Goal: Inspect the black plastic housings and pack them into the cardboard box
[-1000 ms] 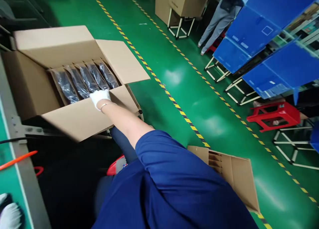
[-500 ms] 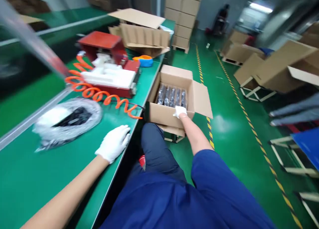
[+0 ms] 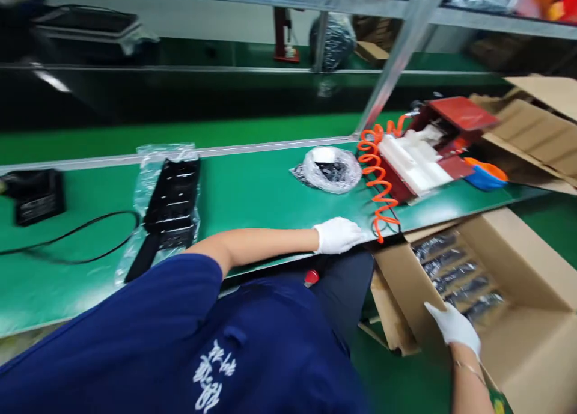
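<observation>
My left hand (image 3: 338, 235), in a white glove, lies flat on the front edge of the green workbench (image 3: 252, 203), holding nothing. Down on the right, my gloved right hand (image 3: 455, 328) grips the near wall of an open cardboard box (image 3: 406, 294), with the thumb outside the rim. Inside the box stand several dark pieces in clear plastic wrap (image 3: 455, 276), side by side in a row. A clear plastic bag (image 3: 349, 176) with a white roundish piece and black parts lies on the bench beyond my left hand.
A red press-like machine (image 3: 464, 113) with white blocks and a coiled orange air hose (image 3: 381, 188) stands right on the bench, beside a blue-orange tape roll (image 3: 489, 176). Leftward lie a black tray on plastic (image 3: 174, 191) and a black device (image 3: 40, 197) with a cable. A metal post (image 3: 396, 59) rises behind.
My view has swung left, bringing the left part of the bench into sight. My left hand stays on the bench edge, and my right hand stays at the box's near wall.
</observation>
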Motion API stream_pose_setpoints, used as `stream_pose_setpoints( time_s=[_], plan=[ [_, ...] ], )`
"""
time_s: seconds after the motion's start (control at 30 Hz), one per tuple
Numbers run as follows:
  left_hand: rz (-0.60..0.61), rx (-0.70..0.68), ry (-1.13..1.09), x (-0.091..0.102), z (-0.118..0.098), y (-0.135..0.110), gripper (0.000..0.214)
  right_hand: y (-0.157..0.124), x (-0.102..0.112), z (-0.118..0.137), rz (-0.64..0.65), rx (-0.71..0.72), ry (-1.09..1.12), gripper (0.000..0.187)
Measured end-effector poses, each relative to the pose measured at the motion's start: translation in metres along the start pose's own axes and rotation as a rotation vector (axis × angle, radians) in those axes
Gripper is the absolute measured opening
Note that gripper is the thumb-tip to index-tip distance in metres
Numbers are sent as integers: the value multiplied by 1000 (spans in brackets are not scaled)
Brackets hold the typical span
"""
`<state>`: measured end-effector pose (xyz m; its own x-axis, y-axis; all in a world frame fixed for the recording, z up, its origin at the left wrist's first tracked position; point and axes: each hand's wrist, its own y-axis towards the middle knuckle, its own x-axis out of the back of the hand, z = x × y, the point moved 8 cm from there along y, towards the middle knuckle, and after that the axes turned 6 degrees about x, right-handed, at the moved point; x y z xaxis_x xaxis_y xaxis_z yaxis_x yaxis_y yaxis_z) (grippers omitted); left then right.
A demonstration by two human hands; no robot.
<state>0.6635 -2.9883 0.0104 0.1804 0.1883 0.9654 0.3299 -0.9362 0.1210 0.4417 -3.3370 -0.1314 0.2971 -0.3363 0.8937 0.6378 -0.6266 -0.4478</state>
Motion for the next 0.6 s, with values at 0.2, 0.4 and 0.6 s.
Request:
stream_pose_setpoints(
  time_s=[0.2,0.4,0.6],
  plan=[
    [-43,-461,43,-6,-82,33,28,-4,-23,-15,66,-107,-15,59],
    [211,-437,-45,-52,-122,79,21,-58,-21,8,68,-160,77,52],
    [263,-220,0,-112,-130,153,55,-60,-13,-14,32,-199,73,43]
  ],
)
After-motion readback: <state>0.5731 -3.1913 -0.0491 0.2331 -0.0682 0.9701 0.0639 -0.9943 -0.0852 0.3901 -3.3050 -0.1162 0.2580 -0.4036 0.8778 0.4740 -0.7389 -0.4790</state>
